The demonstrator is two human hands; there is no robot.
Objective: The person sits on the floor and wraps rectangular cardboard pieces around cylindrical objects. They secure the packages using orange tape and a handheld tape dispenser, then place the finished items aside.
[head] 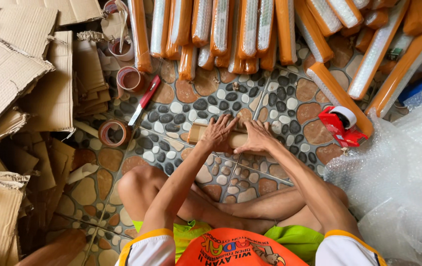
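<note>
Crossed bare legs lie nearest the camera on the pebble-pattern tile floor. Far left of the grip: torn cardboard sheets. Nearer left: a brown tape roll and a red-handled utility knife. Left hand and right hand press flat, fingers spread, on a cardboard-wrapped roll lying on the floor. Just right: a red tape dispenser, then bubble wrap. Beyond: orange wrapped packages.
</note>
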